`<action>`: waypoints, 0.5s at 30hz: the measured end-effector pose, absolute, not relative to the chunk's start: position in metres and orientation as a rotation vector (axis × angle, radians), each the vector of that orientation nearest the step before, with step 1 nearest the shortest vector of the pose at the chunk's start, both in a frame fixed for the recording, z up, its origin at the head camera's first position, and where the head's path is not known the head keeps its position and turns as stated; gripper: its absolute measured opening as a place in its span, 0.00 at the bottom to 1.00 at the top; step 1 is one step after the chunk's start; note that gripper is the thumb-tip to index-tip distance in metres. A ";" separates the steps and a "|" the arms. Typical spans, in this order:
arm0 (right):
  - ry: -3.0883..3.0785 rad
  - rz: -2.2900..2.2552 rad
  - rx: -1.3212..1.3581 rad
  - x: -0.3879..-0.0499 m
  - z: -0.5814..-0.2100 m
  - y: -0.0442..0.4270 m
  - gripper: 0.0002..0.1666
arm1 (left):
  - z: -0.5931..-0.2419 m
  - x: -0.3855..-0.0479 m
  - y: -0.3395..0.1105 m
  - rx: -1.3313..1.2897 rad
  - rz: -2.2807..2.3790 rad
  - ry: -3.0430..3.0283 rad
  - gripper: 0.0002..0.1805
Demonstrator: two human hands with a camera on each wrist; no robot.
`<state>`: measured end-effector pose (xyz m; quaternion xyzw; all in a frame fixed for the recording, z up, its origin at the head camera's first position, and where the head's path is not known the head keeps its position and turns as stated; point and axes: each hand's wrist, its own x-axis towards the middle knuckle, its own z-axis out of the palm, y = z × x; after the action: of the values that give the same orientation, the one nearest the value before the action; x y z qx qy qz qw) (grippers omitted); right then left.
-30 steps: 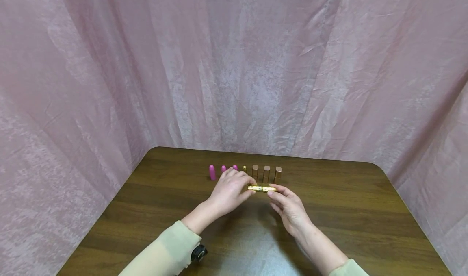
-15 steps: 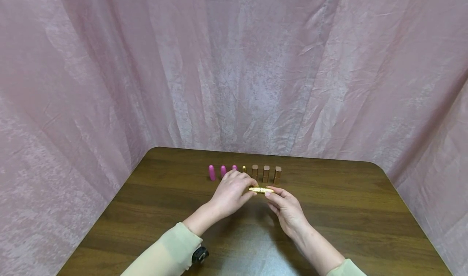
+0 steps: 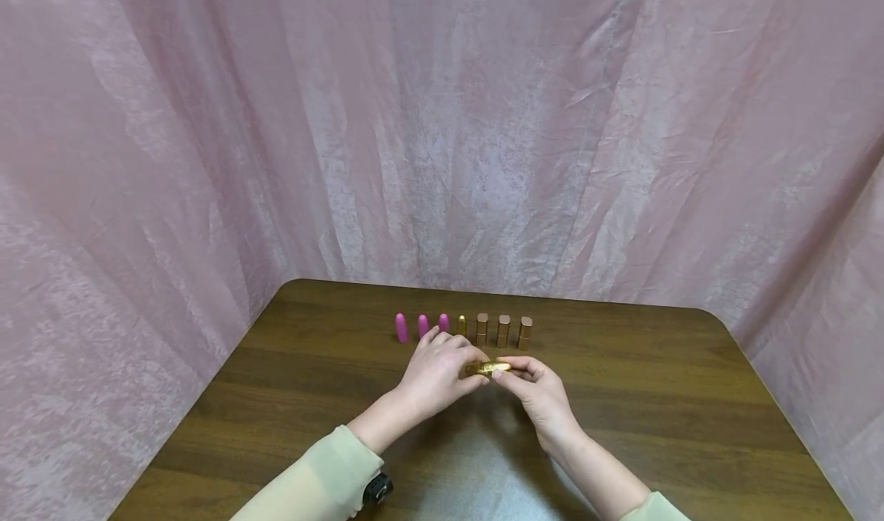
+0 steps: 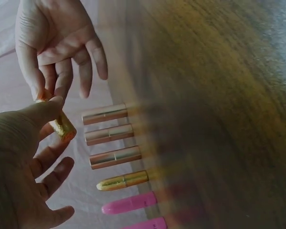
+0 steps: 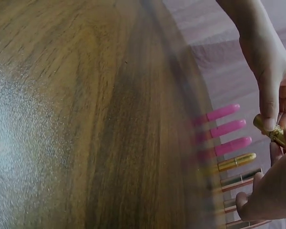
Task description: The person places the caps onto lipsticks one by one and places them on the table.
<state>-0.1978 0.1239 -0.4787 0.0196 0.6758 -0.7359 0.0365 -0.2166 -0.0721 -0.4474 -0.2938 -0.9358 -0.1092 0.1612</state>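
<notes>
A shiny gold lipstick tube is held level above the table, between both hands. My left hand pinches its left end between thumb and fingers; in the left wrist view that end of the tube shows past the thumb. The right hand pinches the other end. Behind the hands stands a row of upright tubes: pink ones at left, a slim gold one in the middle, and copper ones at right. The left hand's fingers partly cover the row's lower parts.
The row stands toward the far side of the brown wooden table. Pink draped cloth surrounds the table at the back and sides. A dark watch-like band sits by the left sleeve.
Both hands have come slightly nearer the body with the gold lipstick. The right hand has shifted left, closer to the left hand, and less of the tube shows between them.
</notes>
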 end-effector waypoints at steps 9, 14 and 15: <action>2.144 -2.161 -0.087 -0.194 -0.472 0.130 0.19 | -0.457 -0.218 -0.101 -0.767 -0.439 -2.697 0.13; 2.397 -1.942 -0.153 -0.199 -0.472 0.162 0.20 | -0.461 -0.222 -0.142 -0.599 -0.595 -2.732 0.11; 2.460 -1.877 -0.171 -0.200 -0.472 0.171 0.21 | -0.462 -0.225 -0.152 -0.558 -0.616 -2.735 0.11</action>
<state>-0.2004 0.1709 -0.4723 -0.0551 0.7937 -0.6054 0.0214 -0.2246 -0.1516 -0.4619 -0.1933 -0.9472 -0.2132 0.1411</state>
